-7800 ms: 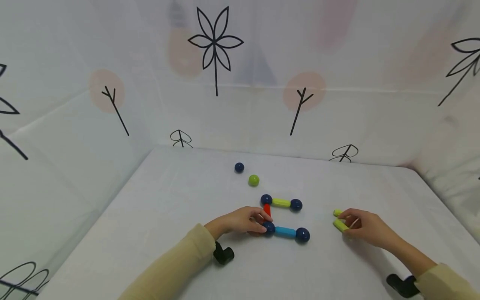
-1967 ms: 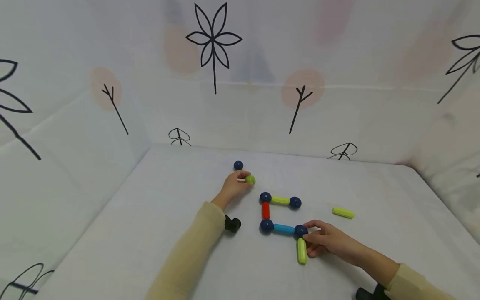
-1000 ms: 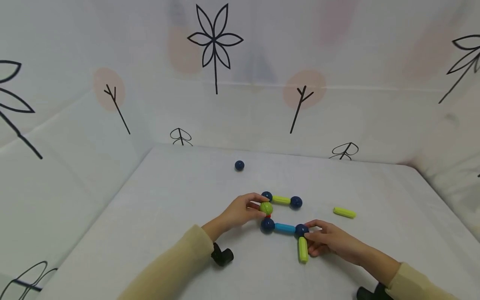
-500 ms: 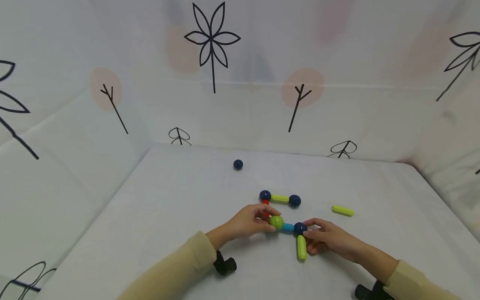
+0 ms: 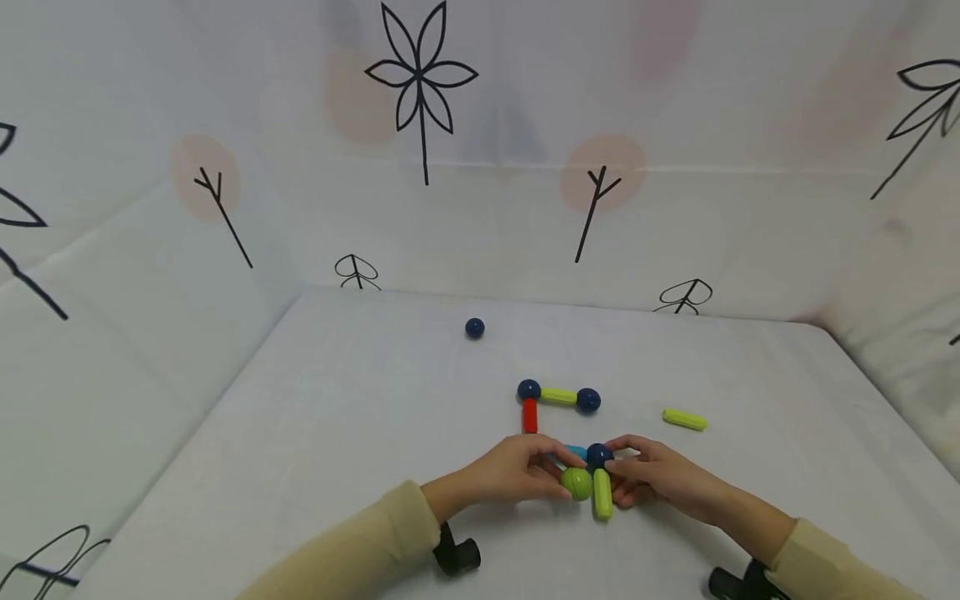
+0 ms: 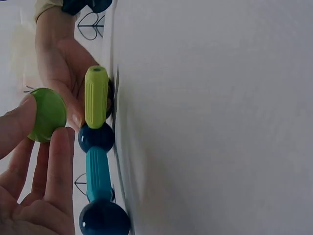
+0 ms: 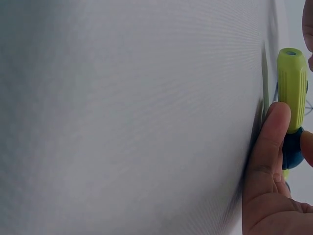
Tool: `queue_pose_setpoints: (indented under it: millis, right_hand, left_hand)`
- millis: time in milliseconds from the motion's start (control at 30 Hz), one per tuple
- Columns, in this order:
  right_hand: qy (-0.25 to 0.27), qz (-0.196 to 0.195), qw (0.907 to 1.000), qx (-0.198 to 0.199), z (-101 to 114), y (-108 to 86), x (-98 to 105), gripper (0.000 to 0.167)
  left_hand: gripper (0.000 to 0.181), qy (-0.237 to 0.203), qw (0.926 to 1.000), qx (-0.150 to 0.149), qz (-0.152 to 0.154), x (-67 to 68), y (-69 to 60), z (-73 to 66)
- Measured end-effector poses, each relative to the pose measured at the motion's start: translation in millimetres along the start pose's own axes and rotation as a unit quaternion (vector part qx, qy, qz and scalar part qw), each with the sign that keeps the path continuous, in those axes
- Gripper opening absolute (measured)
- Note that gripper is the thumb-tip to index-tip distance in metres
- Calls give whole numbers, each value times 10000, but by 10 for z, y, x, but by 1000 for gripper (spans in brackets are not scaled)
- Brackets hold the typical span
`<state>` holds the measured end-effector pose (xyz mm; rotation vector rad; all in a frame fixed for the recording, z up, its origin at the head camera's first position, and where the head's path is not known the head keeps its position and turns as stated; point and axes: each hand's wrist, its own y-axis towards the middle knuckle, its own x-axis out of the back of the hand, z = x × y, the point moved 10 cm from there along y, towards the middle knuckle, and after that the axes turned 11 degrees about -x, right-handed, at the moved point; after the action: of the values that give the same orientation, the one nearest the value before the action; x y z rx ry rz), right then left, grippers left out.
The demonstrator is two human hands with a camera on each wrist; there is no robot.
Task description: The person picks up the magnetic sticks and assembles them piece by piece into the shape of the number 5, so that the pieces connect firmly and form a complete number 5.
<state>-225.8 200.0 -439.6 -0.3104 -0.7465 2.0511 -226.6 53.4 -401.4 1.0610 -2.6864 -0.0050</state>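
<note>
My left hand (image 5: pixel 513 473) pinches a green ball (image 5: pixel 577 483) between thumb and fingers, just left of a yellow-green rod (image 5: pixel 602 496). In the left wrist view the green ball (image 6: pixel 49 115) is held apart from the rod. That rod is joined to a dark blue ball (image 5: pixel 598 457), which my right hand (image 5: pixel 663 471) holds between thumb and fingers. A light blue rod (image 5: pixel 576 451) runs left from this ball, partly behind my left hand. It leads to another dark blue ball (image 6: pixel 104 218), hidden in the head view.
A red rod (image 5: pixel 530 415) leads up to a dark blue ball (image 5: pixel 528 390), a yellow-green rod (image 5: pixel 558 397) and another dark blue ball (image 5: pixel 588 400). A loose yellow-green rod (image 5: pixel 684 419) lies right; a loose dark blue ball (image 5: pixel 475 328) sits far back on the white table (image 5: pixel 360 400).
My left hand has picked up the green ball from the back and brought it toward me to the rod's left. My right hand has joined a yellow-green rod to the dark blue ball.
</note>
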Motion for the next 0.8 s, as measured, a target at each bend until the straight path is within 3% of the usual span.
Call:
queue_pose_setpoints:
  millis: [267,433,800]
  right_hand:
    - [8,74,9999,67,20,-6,-13,47]
    - [32,56,10000,28,17,-5,-13,47]
    - [1,-37,10000,-11,7,7,1,48]
  left_hand:
    - [34,-190,9961,-155,847,-262,24,2]
    - [34,-241,9922,-128,1213,-391,52,41]
    - [34,-164,9903,304,1348,-492,57,72]
